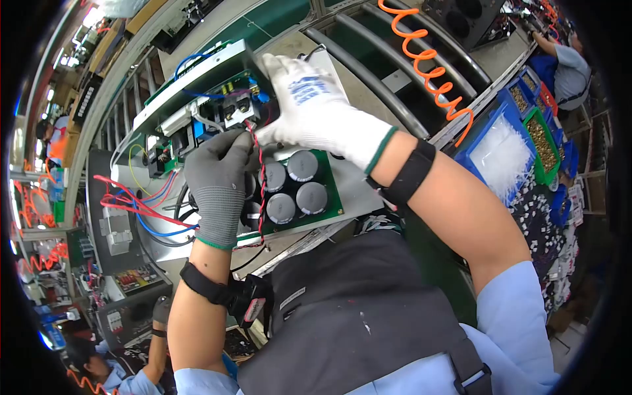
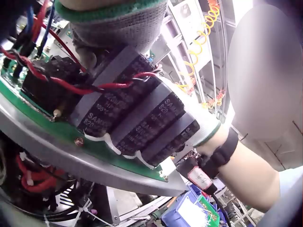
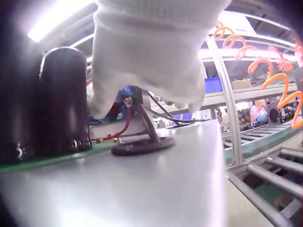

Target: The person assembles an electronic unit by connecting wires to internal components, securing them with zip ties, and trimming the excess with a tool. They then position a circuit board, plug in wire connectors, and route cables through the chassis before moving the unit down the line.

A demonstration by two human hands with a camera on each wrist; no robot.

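My left hand (image 1: 217, 172) wears a grey glove and reaches in beside large black capacitors (image 1: 303, 166) on a green circuit board (image 1: 334, 197). Its thumb and finger come together at the upper end of a red-and-black twisted wire (image 1: 261, 174), pinching it close to a small terminal block (image 1: 241, 108). In the left wrist view the wire crosses in front of the capacitors (image 2: 142, 113), hiding part of them. My right hand (image 1: 306, 105), in a white glove, spreads over the end of the metal chassis (image 1: 197, 76), its thumb extended toward the wire and left fingertips.
Loose red wires (image 1: 141, 205) and a blue wire (image 1: 155, 230) trail off the chassis at left. Behind it runs a roller conveyor (image 1: 375, 76) under a coiled orange hose (image 1: 428, 66). Blue bins (image 1: 484, 161) of small parts stand at right. Other people sit at both sides.
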